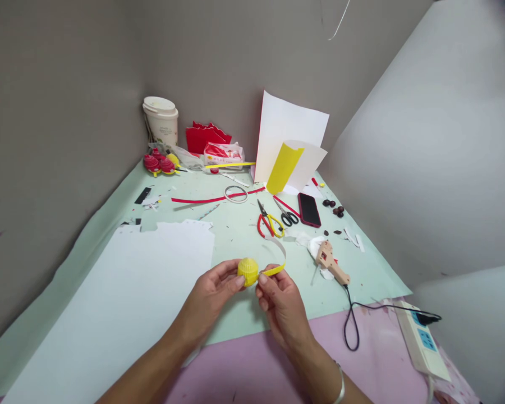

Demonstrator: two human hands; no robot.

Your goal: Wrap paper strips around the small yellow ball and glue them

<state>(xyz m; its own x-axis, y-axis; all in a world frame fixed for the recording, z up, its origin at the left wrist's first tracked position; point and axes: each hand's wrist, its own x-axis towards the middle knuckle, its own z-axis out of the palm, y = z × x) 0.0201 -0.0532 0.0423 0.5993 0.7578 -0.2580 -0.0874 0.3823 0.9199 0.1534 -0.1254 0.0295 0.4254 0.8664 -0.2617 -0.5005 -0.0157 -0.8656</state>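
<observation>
your left hand (219,284) holds a small yellow piece (248,271), rounded at the top and finely ridged. just to its right, your right hand (281,297) pinches a narrow yellow strip (273,271), which curls rightward, then back left on the far side, where a pale face shows.

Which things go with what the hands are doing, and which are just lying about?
Belonging:
- yellow ribbed dome, in the left hand
- yellow paper strip, in the right hand
- probably the beige plastic glue gun

Probably just lying about:
- black rectangular phone
- white lidded cup
</observation>
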